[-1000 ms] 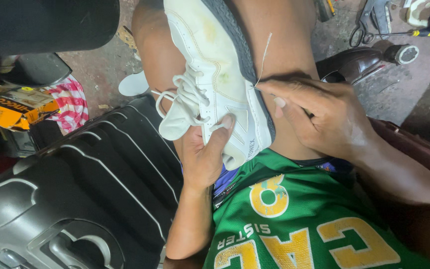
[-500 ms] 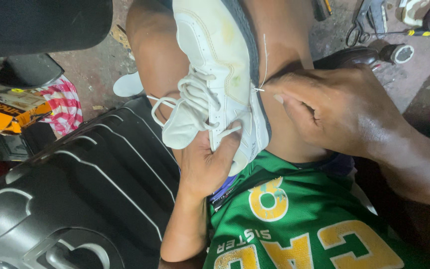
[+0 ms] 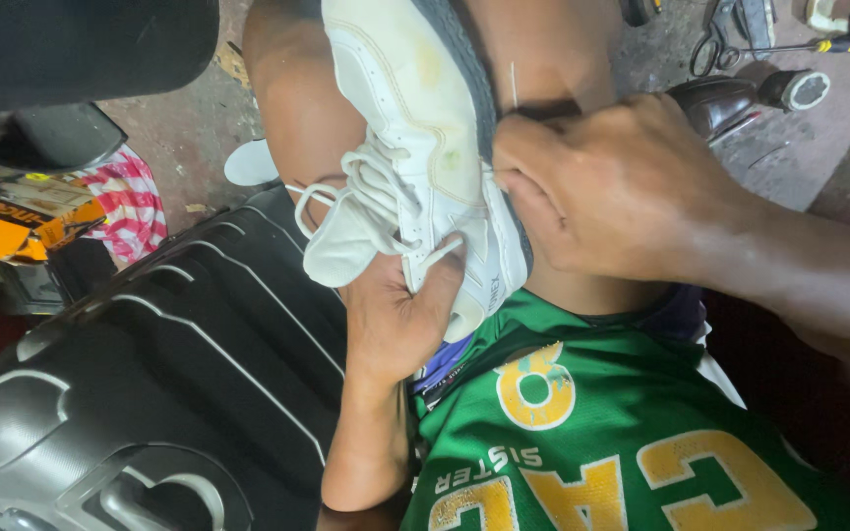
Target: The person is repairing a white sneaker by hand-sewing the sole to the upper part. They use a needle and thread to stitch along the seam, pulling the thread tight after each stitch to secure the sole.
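A white lace-up sneaker (image 3: 415, 147) with a dark sole lies across my bare thighs, toe pointing away. My left hand (image 3: 400, 315) grips its heel end from below, thumb on the upper. My right hand (image 3: 612, 187) presses against the sole edge at the shoe's right side, fingers pinched on a thin needle with white thread (image 3: 514, 84) that runs upward from the fingers. The needle tip is hidden by my fingers. I wear a green jersey with yellow print (image 3: 582, 433).
A black ribbed hard-shell suitcase (image 3: 130, 393) lies at my left. A red-and-white striped cloth (image 3: 130, 202) and an orange box (image 3: 12, 211) sit beyond it. Scissors (image 3: 715, 39), a small round container (image 3: 799, 88) and a dark shoe (image 3: 715, 103) lie on the concrete floor at upper right.
My right hand has moved up along the sole edge and closed tighter against the shoe, so less thread shows above it. The left hand keeps its grip.
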